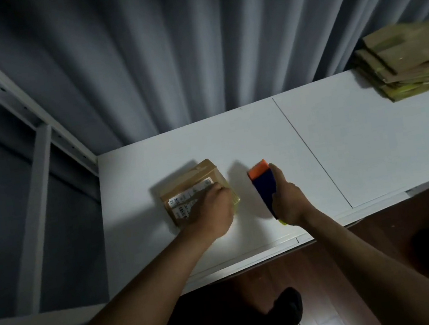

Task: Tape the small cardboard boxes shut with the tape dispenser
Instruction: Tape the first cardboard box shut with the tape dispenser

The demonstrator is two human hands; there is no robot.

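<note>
left hand (209,213) resting on small cardboard box (192,190), grip unclear; right hand (286,196) clamped round tape dispenser (262,185) at 3 o'clock; risks box sliding on bench (344,143), skewing tape

box label (191,197), print too blurred

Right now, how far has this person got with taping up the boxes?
One small cardboard box lies closed on the white table, and clear tape seems to cross its far corner. The left hand rests on it while the right hand grips the tape dispenser beside it, off the box. Still left: a stack of flattened cardboard at the far right, apparently not yet made up.
</note>
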